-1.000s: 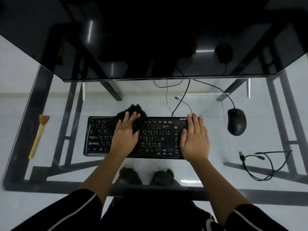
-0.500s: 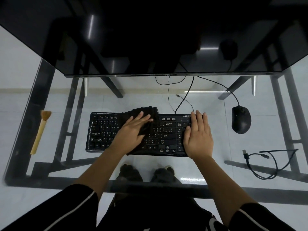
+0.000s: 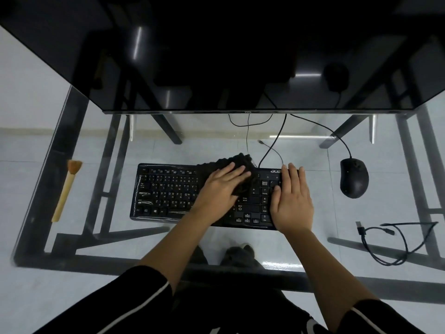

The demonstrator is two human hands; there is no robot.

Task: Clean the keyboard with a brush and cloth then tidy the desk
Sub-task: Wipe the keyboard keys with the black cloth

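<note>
Soft and seemingly limp, the cloth suits flat pressing under the left hand, fingers straight, while the flat, empty right hand steadies the stiff keyboard.

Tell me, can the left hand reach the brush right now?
Probably yes: the left hand presses the black cloth on the keyboard, but the glass between keyboard and brush is bare.

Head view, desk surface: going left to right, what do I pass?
brush → keyboard, its bare left part → left hand pressing the cloth → right hand flat on the keyboard's right end → mouse → loose cable
</note>
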